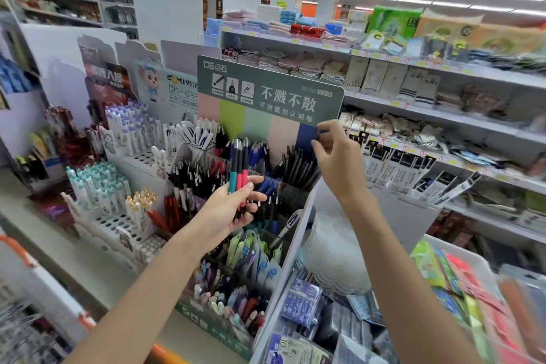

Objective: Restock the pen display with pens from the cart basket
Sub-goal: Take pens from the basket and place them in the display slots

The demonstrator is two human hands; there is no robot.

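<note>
Though small, "DS-758" on display header (274, 97)

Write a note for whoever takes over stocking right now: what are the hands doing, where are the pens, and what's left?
Left hand: holds a bunch of pens, teal and pink grips, in front of the pen display.
Right hand: raised at the lower corner of the green sign; unclear whether it pinches it.
Done: compartments already hold many pens.
Left: slot the held bunch in; the cart basket, lower left, is too blurred to count.
</note>
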